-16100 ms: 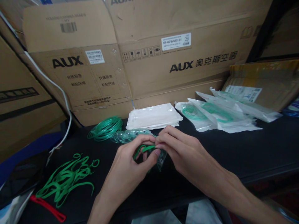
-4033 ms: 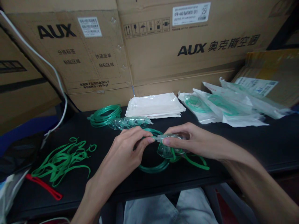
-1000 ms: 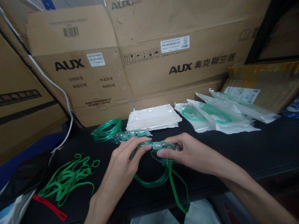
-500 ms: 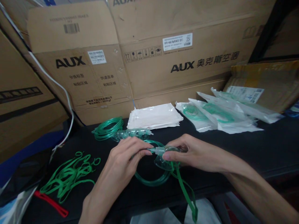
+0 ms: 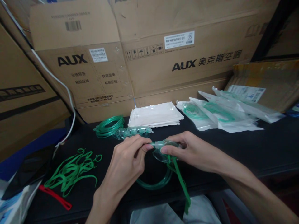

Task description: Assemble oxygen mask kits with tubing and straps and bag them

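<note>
My right hand (image 5: 187,146) is closed around a clear green oxygen mask (image 5: 161,155), with a green elastic strap (image 5: 181,177) hanging from it. Between thumb and fingers, my left hand (image 5: 130,152) pinches the end of the green oxygen tubing (image 5: 154,186), right at the mask's pale connector (image 5: 159,144). The tube end meets the connector; how deep it sits I cannot tell. The rest of the tubing lies coiled on the black table below my hands. Behind my left hand lie more clear masks (image 5: 133,132) beside another green tubing coil (image 5: 109,126).
Loose green straps (image 5: 72,171) and a red strap (image 5: 56,196) lie at the left, near a dark flat object (image 5: 25,174). White pouches (image 5: 155,115) are stacked at the back. Packed pouches (image 5: 224,116) sit at the right. Large cardboard boxes (image 5: 149,71) stand behind.
Both hands have moved slightly up in the picture with the mask and tube end. The left fingers are now more curled, and the tube end sits closer against the connector. The strap's hanging end has swung left.
</note>
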The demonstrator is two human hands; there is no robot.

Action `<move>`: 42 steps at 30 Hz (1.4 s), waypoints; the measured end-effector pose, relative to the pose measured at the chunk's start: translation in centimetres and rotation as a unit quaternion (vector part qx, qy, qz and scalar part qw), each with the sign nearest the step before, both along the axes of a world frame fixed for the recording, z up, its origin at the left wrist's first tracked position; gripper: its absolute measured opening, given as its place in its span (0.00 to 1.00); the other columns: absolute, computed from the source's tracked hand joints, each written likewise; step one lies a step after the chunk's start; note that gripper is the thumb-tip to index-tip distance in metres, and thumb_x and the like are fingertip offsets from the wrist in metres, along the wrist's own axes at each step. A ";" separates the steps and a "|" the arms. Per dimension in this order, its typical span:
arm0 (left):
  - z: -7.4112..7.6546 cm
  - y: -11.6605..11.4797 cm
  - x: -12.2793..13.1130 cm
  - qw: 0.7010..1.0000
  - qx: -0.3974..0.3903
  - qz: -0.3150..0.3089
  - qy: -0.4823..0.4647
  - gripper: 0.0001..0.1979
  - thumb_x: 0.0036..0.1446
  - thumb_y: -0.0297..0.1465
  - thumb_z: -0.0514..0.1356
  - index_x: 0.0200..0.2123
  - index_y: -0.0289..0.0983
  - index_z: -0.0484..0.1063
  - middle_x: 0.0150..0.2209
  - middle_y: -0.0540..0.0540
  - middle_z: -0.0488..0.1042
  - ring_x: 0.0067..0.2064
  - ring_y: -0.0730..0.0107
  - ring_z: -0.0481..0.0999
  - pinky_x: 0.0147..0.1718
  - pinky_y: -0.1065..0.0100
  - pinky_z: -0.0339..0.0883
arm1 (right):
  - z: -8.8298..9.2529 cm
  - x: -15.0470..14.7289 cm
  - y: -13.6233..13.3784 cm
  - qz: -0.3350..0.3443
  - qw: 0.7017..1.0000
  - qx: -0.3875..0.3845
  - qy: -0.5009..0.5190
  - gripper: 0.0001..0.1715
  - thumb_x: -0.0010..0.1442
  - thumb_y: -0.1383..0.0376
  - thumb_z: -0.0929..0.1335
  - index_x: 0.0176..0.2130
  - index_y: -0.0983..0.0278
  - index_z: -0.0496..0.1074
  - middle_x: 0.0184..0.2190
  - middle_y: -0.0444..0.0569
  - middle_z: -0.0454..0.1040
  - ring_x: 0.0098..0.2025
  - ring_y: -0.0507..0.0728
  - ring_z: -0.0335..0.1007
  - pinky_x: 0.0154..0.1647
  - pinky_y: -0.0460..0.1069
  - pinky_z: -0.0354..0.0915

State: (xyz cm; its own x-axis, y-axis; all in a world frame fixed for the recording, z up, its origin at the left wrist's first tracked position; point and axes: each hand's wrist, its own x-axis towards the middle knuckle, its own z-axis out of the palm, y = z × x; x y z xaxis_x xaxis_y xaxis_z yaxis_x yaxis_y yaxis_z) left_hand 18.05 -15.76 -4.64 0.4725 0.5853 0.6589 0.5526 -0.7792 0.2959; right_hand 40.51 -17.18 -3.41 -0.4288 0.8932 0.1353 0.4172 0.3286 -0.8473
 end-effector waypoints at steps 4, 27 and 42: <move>0.1 -0.1 -0.1 1.000 -0.027 -0.004 -0.014 0.07 0.67 0.22 0.59 0.39 0.37 0.76 0.35 0.51 0.79 0.36 0.71 0.78 0.38 0.71 0.65 | -0.2 -0.4 -0.2 -0.029 0.999 0.032 -0.026 0.22 0.66 0.51 0.69 0.38 0.66 0.82 0.29 0.44 0.76 0.31 0.54 0.62 0.32 0.47 0.57; -0.3 0.4 0.3 0.993 -0.083 0.031 -0.072 0.08 0.68 0.26 0.59 0.43 0.41 0.78 0.41 0.50 0.83 0.42 0.66 0.83 0.43 0.70 0.72 | -0.4 -1.1 0.3 -0.064 0.998 0.030 0.000 0.22 0.67 0.52 0.67 0.31 0.66 0.74 0.25 0.40 0.65 0.29 0.51 0.55 0.30 0.46 0.53; -0.3 0.2 0.0 0.998 -0.036 0.049 0.014 0.10 0.71 0.27 0.53 0.40 0.39 0.73 0.37 0.48 0.77 0.39 0.65 0.77 0.41 0.67 0.66 | -1.1 -1.1 0.8 0.000 0.997 -0.039 0.068 0.23 0.66 0.50 0.69 0.29 0.64 0.69 0.19 0.35 0.58 0.22 0.48 0.51 0.23 0.45 0.47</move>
